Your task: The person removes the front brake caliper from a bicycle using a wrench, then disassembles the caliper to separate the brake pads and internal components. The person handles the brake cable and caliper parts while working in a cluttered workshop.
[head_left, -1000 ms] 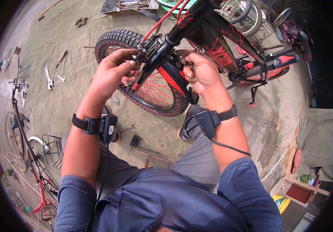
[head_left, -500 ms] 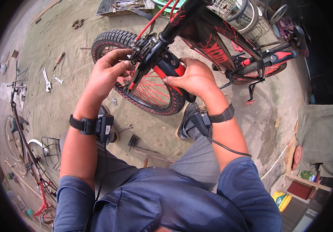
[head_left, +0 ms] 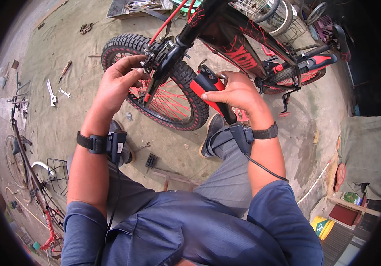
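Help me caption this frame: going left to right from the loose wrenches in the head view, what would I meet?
Adjustable wrench → small open-ended wrench → left hand → black-and-red mudguard → right hand holding it → yellow bucket → draped grey-green cloth.

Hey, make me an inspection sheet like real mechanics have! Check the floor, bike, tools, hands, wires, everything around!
Surface: greenish ground sheet, wrinkled
Job's things: black-and-red mudguard, held beside the front tyre; contact unclear
Clutter: large wrench, small wrench, tool tray
Hands: right hand grips the mudguard; left hand at the brake, grip unclear
Cables: red cable on the bike; black cable from the right wrist device
Surroundings: yellow container at lower right
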Action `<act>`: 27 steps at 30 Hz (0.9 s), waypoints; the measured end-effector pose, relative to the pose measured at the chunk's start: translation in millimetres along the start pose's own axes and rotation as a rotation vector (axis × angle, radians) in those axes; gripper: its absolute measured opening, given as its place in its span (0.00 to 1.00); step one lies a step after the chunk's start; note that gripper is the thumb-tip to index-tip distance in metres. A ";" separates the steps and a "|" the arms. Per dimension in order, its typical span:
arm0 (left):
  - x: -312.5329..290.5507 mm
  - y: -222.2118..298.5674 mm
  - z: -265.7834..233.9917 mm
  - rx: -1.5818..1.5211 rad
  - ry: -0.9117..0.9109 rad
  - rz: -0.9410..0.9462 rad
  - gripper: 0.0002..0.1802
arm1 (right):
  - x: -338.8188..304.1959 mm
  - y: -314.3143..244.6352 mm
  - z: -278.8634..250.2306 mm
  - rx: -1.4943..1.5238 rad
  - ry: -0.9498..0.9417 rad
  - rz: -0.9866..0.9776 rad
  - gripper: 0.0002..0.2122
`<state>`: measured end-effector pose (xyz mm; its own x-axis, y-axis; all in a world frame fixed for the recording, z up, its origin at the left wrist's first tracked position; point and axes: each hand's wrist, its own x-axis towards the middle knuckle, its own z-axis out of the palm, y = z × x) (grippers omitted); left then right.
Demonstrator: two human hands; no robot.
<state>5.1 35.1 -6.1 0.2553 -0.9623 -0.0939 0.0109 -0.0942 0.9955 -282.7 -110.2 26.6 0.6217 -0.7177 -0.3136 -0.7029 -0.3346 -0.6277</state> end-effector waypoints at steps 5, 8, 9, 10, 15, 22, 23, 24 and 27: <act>-1.0 0.8 0.5 0.014 0.009 -0.006 0.23 | -7.0 36.6 -3.6 0.423 -0.167 0.047 0.34; -1.6 0.5 0.9 0.016 0.003 0.018 0.23 | -9.4 57.1 2.7 0.488 -0.201 0.103 0.34; -1.4 0.4 1.3 0.009 0.004 0.019 0.23 | -10.7 61.6 4.0 0.511 -0.210 0.140 0.35; -1.6 1.0 0.7 0.010 -0.001 0.018 0.24 | -13.1 63.7 4.2 0.513 -0.203 0.208 0.35; -4.2 5.2 2.3 0.010 0.052 0.004 0.22 | -29.6 46.5 -0.7 0.434 -0.162 0.181 0.36; -12.0 -4.6 -0.5 -0.031 0.163 0.010 0.22 | -53.5 24.8 19.3 -0.055 0.119 -0.060 0.30; -11.0 -6.0 -0.8 -0.028 0.190 0.011 0.21 | -52.7 25.0 19.6 -0.103 0.126 -0.064 0.30; -13.2 -6.3 -1.0 -0.029 0.194 0.039 0.20 | -52.8 24.3 19.7 -0.162 0.133 -0.046 0.30; -27.6 1.3 -0.3 0.012 0.295 -0.007 0.16 | -56.4 17.1 19.2 -0.144 0.127 -0.035 0.30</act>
<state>-1.6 61.7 -2.2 0.5256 -0.8459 -0.0907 0.0026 -0.1050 0.9945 -323.1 -63.7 19.9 0.6041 -0.7726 -0.1954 -0.7298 -0.4378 -0.5252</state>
